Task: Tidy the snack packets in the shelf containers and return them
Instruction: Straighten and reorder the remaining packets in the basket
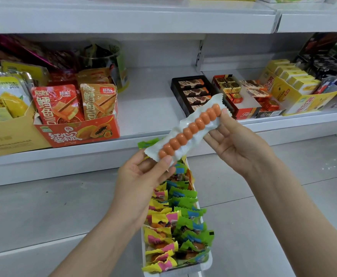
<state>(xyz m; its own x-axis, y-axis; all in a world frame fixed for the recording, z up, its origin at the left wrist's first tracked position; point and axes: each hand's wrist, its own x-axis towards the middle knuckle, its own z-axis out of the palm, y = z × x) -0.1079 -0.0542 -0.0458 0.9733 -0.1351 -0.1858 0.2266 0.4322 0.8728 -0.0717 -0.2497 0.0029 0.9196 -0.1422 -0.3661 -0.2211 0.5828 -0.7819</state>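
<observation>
A long clear-and-white snack packet [189,129] with a row of orange beads inside is held slantwise in front of the shelf. My left hand [141,176] pinches its lower left end. Its upper right end is pinched by my right hand [235,140]. Below my hands a narrow white container [203,266] stands on the grey floor, packed with several green, yellow and pink snack packets [175,220].
The white shelf [149,108] has a bare gap between an orange papaya carton [77,132] with red fish-snack packets on the left and a black chocolate box [193,92] on the right. Yellow boxes [295,88] stand far right. Another shelf board hangs above.
</observation>
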